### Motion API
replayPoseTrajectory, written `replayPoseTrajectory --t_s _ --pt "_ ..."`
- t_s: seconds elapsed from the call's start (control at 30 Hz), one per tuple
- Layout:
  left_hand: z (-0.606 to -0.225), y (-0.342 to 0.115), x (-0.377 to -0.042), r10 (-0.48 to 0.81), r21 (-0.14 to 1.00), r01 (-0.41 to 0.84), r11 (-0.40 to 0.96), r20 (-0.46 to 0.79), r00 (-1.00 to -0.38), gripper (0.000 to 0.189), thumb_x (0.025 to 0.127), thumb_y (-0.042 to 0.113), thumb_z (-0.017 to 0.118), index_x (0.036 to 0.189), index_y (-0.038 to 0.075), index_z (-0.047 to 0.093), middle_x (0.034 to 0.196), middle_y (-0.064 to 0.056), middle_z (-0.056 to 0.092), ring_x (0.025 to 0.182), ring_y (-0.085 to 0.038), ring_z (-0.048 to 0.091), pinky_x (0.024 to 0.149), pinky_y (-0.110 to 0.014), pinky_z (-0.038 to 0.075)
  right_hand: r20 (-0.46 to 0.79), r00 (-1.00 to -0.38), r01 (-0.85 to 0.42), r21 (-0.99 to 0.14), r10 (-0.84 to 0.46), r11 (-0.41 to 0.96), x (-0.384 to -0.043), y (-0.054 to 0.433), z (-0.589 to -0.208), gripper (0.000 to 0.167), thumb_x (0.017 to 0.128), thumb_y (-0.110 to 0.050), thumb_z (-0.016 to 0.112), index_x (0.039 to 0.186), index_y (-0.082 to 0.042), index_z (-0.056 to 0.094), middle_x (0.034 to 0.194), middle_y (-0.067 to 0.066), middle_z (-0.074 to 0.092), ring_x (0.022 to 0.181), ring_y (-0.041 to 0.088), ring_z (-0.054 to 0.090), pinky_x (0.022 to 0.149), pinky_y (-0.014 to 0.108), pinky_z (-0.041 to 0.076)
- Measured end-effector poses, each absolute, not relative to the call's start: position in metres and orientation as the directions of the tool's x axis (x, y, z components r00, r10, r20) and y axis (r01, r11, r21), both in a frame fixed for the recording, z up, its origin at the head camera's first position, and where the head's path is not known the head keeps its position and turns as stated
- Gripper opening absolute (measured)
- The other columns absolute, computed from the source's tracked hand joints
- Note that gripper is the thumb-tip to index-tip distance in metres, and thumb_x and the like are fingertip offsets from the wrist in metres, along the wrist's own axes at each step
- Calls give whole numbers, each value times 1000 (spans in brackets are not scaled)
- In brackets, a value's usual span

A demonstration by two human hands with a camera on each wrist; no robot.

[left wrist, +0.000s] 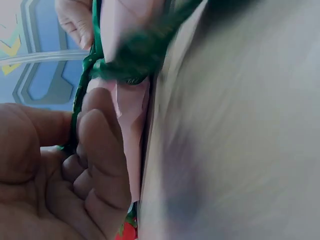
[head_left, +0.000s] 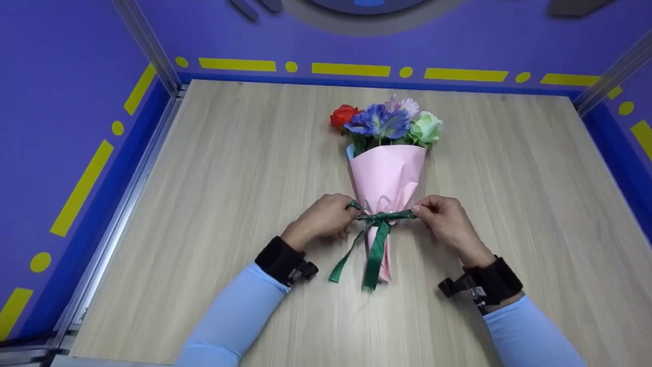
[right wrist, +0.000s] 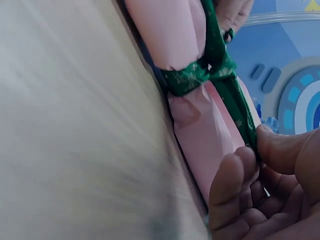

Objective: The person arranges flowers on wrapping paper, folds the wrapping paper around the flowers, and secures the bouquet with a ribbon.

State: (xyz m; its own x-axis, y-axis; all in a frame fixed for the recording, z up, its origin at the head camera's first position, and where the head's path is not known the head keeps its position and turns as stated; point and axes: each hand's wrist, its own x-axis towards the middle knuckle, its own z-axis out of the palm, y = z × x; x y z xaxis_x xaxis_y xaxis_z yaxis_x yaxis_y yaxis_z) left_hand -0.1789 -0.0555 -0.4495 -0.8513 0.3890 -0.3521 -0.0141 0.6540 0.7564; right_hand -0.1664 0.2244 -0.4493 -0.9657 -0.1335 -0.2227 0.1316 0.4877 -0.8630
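Note:
A bouquet wrapped in pink paper point(head_left: 387, 171) lies on the table, its red, purple, pink and pale green flowers point(head_left: 379, 122) pointing away from me. Round its narrow waist runs a green ribbon point(head_left: 379, 218), knotted at the front, with two tails hanging over the stem end. My left hand point(head_left: 328, 216) pinches a part of the ribbon left of the knot between thumb and finger. On the other side my right hand point(head_left: 448, 221) pinches another stretch of it. Both wrist views show the ribbon point(left wrist: 77, 107) drawn out from the knot to the fingers point(right wrist: 280, 150).
The bouquet rests on a wood-grain table point(head_left: 244, 153). Blue panels point(head_left: 351, 46) with yellow marks stand along its back and sides, with a metal rail point(head_left: 137, 188) at the left edge. Each wrist carries a black strap point(head_left: 280, 260) with a small camera.

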Motion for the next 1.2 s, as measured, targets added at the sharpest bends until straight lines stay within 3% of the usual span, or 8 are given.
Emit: replayPoseTrajectory --t_s 0.2,0.33,0.63,0.97,1.1,1.2 --pt "-452 -61 -180 393 746 12 666 -337 -855 30 110 21 49 102 5 73 67 1 68 54 -10 66 54 -25 48 -213 -961 87 -838 -176 538 -170 235 -450 15 102 -11 71 101 3 73 76 -1 60 63 13 56 50 24 47" --pt "-455 -63 -181 373 701 50 711 -316 -872 30 108 21 50 93 8 71 66 4 64 55 -11 61 54 -26 45 -220 -956 75 -820 -192 568 -172 240 -454 14 101 -11 72 100 3 75 77 0 61 61 12 58 50 25 48" --pt "-464 -67 -181 338 557 166 814 -222 -915 30 105 20 56 76 14 61 81 -4 62 73 -24 56 65 -38 47 -311 -929 170 -838 -199 518 -177 254 -466 18 102 -9 69 102 9 73 73 1 59 64 12 57 53 28 54" --pt "-464 -74 -182 387 543 226 809 -201 -900 34 104 16 54 70 17 48 79 -3 56 71 -23 51 65 -37 45 -382 -901 237 -831 -206 503 -179 258 -467 20 103 -10 67 101 9 75 73 0 59 68 12 56 58 27 54" --pt "-465 -74 -180 356 568 182 802 -211 -910 32 105 17 54 73 16 54 79 -2 58 70 -22 52 64 -36 45 -380 -905 245 -835 -193 493 -179 257 -469 21 103 -11 67 104 9 74 74 0 59 68 12 57 58 27 54" --pt "-463 -75 -178 295 644 63 762 -260 -919 34 109 27 56 78 14 60 73 0 62 62 -17 55 57 -30 43 -342 -921 228 -863 -188 452 -177 254 -471 23 104 -12 67 108 10 71 78 4 63 67 13 61 61 28 57"
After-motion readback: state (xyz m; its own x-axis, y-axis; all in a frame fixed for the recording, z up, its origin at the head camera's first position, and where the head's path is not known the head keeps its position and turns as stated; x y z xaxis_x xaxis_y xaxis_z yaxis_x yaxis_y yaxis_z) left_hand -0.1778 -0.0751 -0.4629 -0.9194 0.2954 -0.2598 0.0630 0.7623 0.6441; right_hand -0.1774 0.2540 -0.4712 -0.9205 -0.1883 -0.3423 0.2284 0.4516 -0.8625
